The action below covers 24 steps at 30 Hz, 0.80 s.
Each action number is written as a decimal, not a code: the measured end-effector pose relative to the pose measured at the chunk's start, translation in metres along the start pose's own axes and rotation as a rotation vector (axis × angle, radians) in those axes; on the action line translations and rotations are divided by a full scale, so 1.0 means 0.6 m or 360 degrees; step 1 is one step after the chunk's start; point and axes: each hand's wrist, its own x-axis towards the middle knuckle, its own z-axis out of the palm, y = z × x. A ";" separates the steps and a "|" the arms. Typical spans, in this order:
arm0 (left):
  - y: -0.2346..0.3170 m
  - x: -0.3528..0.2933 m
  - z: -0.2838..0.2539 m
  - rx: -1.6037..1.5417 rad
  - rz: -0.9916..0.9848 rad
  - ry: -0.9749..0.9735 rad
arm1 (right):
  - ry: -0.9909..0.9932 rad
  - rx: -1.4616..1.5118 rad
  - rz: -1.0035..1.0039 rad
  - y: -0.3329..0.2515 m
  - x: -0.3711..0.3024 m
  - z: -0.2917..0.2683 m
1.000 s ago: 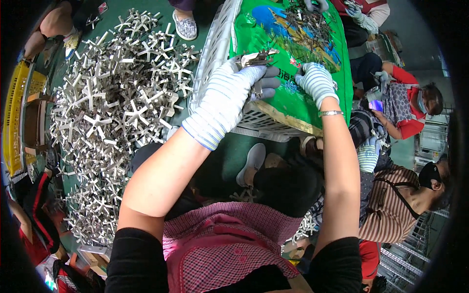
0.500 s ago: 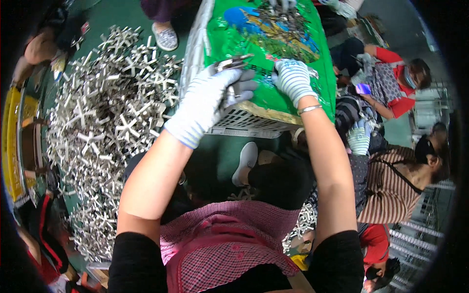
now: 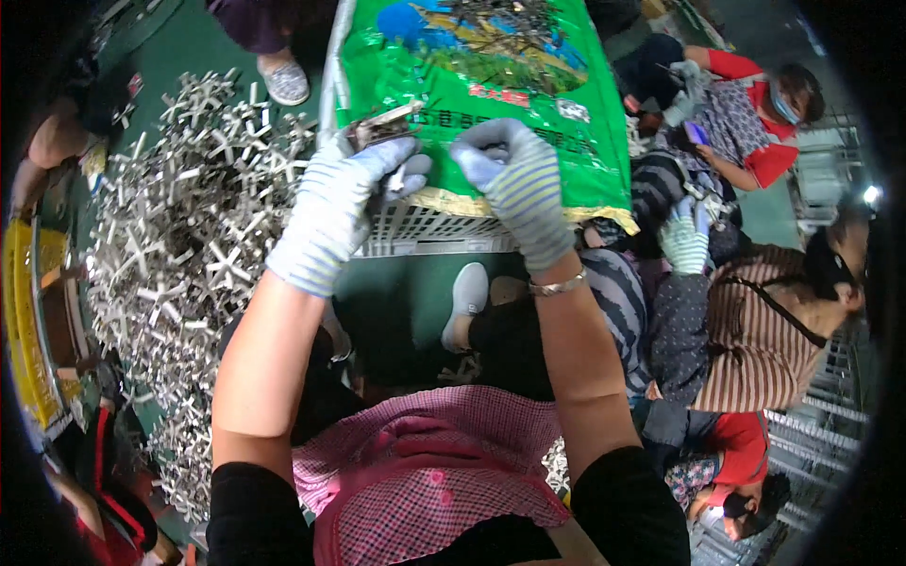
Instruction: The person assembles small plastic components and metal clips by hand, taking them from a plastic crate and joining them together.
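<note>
My left hand (image 3: pixel 344 203), in a striped knit glove, is closed around a few thin greyish pieces (image 3: pixel 387 123) that look like metal. They stick out past its thumb and fingers over the near left corner of a green printed sack (image 3: pixel 481 184). My right hand (image 3: pixel 519 179), gloved the same way, hovers over the sack's near edge with fingers curled to the thumb; anything in them is hidden. The sack lies on top of a white slatted plastic crate (image 3: pixel 434 231). Many small dark slivers (image 3: pixel 510 19) lie on the sack's far part.
A large heap of white, cross-shaped pieces (image 3: pixel 189 255) spreads on the green floor at left. Co-workers sit at right, one in a striped top (image 3: pixel 755 358) and another in a red-sleeved top (image 3: pixel 736 151). A person's shoe (image 3: pixel 285 83) stands beyond the heap. A yellow crate (image 3: pixel 28 330) is at far left.
My right hand has drawn back from the sack's surface toward my left hand, its fingers now curled. My left hand still holds its pieces. The whole view has shifted slightly.
</note>
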 end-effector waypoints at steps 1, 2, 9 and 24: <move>-0.001 0.004 -0.003 0.0021 -0.0007 -0.0004 | 0.0015 0.0028 -0.0102 -0.004 -0.002 0.004; -0.001 0.007 -0.004 0.0004 -0.0016 0.0008 | 0.0035 -0.0003 -0.0104 -0.005 -0.004 0.004; -0.014 0.025 0.015 -0.0016 -0.0051 0.0061 | -0.0030 0.0210 0.0046 0.015 0.006 -0.010; -0.026 0.020 0.038 0.0351 0.0098 -0.0014 | -0.0061 0.0215 -0.0113 0.045 0.002 0.025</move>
